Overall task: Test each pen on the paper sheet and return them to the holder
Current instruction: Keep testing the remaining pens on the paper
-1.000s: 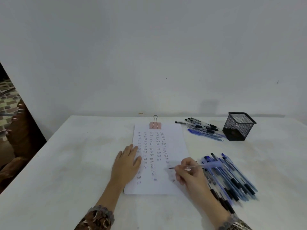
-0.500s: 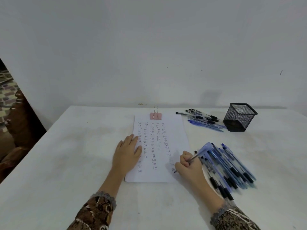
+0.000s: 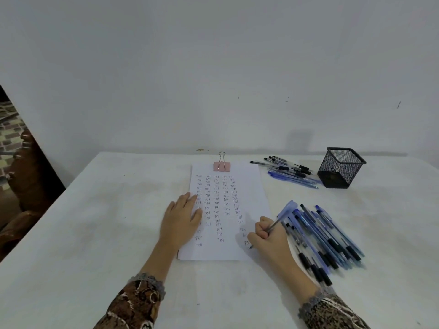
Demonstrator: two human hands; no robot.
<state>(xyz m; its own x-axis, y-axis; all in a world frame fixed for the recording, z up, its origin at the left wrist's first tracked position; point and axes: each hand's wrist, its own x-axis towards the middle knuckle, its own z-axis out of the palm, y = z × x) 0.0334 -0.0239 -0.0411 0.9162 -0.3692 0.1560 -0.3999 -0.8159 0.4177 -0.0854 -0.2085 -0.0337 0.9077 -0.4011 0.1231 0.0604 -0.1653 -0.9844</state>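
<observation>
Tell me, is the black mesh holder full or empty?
Empty, it seems: no pen rises above the mesh holder, and loose pens lie on the table beside it.

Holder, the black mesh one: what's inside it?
Nothing rises above the rim of the holder, and through the mesh it looks empty. Its very bottom is too dark to see.
</observation>
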